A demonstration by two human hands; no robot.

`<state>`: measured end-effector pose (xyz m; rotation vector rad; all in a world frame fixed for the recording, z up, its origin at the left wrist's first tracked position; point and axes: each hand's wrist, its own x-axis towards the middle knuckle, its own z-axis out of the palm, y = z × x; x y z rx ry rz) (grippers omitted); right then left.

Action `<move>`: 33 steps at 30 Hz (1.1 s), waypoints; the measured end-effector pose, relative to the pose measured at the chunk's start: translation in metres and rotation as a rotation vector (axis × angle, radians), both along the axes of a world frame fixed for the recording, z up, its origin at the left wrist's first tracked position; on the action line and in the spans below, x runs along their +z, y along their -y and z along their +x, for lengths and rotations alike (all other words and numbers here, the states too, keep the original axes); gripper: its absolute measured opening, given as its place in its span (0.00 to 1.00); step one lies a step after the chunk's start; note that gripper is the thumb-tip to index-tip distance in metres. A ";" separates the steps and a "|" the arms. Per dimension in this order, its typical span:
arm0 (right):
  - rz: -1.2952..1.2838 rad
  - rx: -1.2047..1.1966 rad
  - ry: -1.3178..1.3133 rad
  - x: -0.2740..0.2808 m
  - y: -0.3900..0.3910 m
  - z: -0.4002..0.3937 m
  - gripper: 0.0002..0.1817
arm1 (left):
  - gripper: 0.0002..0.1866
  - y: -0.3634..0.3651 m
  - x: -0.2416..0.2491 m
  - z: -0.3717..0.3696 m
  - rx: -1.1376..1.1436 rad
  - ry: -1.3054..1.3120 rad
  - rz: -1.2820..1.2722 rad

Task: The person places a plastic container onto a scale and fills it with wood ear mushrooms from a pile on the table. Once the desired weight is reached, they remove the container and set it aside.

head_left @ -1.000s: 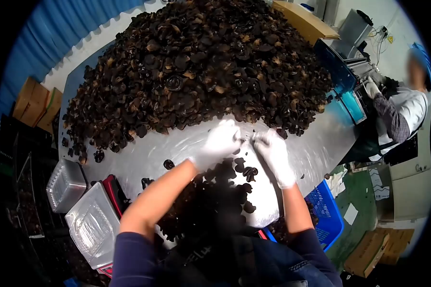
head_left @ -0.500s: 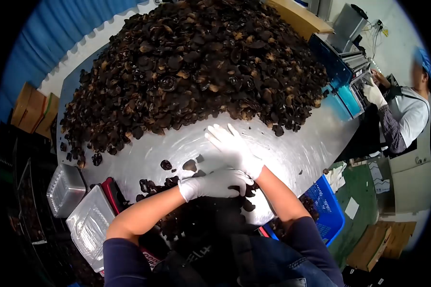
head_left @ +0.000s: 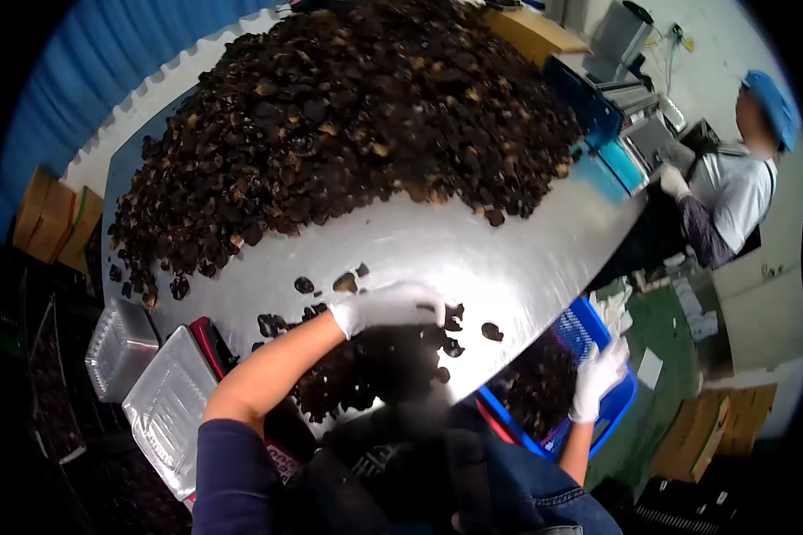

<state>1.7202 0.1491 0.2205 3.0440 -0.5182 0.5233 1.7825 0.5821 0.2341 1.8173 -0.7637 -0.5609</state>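
Called for a low, light left hand (head_left: 388,308) over loose dark pieces (head_left: 330,385) left of the blue basket (head_left: 623,397), to avoid scattering; fingers curled, hold unclear. Had right hand (head_left: 598,379) open over the basket's outer side, more pieces (head_left: 531,379) inside. Saw shiny metal table (head_left: 544,259) left of basket, big dark heap (head_left: 348,125) on its far part, green floor (head_left: 644,417) right, co-worker (head_left: 736,192) beyond.

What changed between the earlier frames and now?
The right hand moved from the table rightward and nearer the body, to the blue basket; its grip is unclear. The left hand remains by the loose dark pieces; the large pile looks unchanged.
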 end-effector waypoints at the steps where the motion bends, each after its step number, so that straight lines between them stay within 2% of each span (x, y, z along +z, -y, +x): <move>1: -0.044 0.083 0.065 -0.010 -0.020 0.001 0.32 | 0.04 0.002 -0.003 -0.001 0.018 0.062 -0.019; 2: -0.044 0.289 0.176 0.000 -0.053 0.004 0.32 | 0.04 0.002 0.001 0.001 -0.012 0.099 0.016; 3: 0.088 0.387 0.170 0.008 -0.081 0.014 0.31 | 0.04 0.000 0.005 0.002 -0.033 0.010 0.062; 4: 0.053 0.438 0.153 0.008 -0.107 0.026 0.30 | 0.04 -0.002 0.014 0.003 -0.060 -0.082 0.109; 5: 0.245 0.574 0.173 0.020 -0.127 0.039 0.30 | 0.04 -0.004 0.021 0.002 -0.078 -0.177 0.152; 6: 0.197 0.620 0.209 0.015 -0.146 0.047 0.30 | 0.05 -0.007 0.018 -0.004 -0.058 -0.071 0.081; 7: 0.185 0.646 0.134 0.013 -0.163 0.053 0.28 | 0.05 -0.008 0.008 -0.003 -0.010 -0.167 0.140; 9: 0.512 0.831 0.127 0.013 -0.184 0.053 0.26 | 0.06 -0.014 0.029 -0.011 -0.033 0.030 0.073; 10: 0.650 0.814 0.034 0.017 -0.193 0.046 0.25 | 0.07 -0.015 0.034 -0.016 0.034 0.000 0.089; 11: 0.729 0.899 0.052 0.016 -0.195 0.036 0.25 | 0.09 -0.019 0.036 -0.015 0.012 0.038 0.054; 15: 0.889 0.948 0.036 -0.002 -0.198 0.031 0.24 | 0.10 -0.038 0.048 -0.023 0.213 0.089 0.024; 17: 1.629 0.861 -0.048 -0.002 -0.211 0.036 0.24 | 0.10 -0.054 0.052 -0.026 0.403 0.059 0.087; 18: 2.121 0.515 -0.113 -0.008 -0.221 0.047 0.24 | 0.11 -0.064 0.049 -0.028 0.493 0.174 0.174; 19: 1.848 0.710 -0.146 -0.006 -0.218 0.055 0.25 | 0.13 -0.078 0.039 -0.028 0.661 0.100 0.213; 21: 1.836 0.635 -0.248 -0.004 -0.228 0.069 0.25 | 0.17 -0.106 0.027 -0.036 0.799 0.158 0.356; 22: 1.798 0.700 -0.278 -0.001 -0.235 0.072 0.24 | 0.22 -0.119 0.023 -0.035 0.807 0.107 0.486; 23: 1.767 0.736 -0.325 0.006 -0.243 0.074 0.24 | 0.22 -0.128 0.016 -0.039 0.823 0.103 0.492; 25: 1.633 0.832 -0.355 0.027 -0.264 0.069 0.23 | 0.26 -0.138 0.006 -0.047 0.772 0.078 0.593; 26: 1.492 0.919 -0.407 0.008 -0.268 0.077 0.22 | 0.30 -0.132 0.022 -0.052 0.691 0.035 0.671; 27: 1.182 1.175 -0.319 0.004 -0.275 0.079 0.21 | 0.33 -0.129 0.019 -0.056 0.660 0.010 0.696; 29: 0.670 1.290 -0.303 0.013 -0.286 0.074 0.21 | 0.34 -0.123 0.013 -0.061 0.568 0.088 0.597; 31: 0.545 1.398 -0.297 0.016 -0.296 0.072 0.24 | 0.32 -0.115 -0.002 -0.065 0.477 0.201 0.549; 32: 0.604 1.448 -0.363 0.022 -0.301 0.070 0.25 | 0.29 -0.107 0.008 -0.068 0.380 0.262 0.569; 33: 0.661 1.496 -0.432 0.025 -0.303 0.068 0.25 | 0.27 -0.098 0.024 -0.068 0.206 0.272 0.703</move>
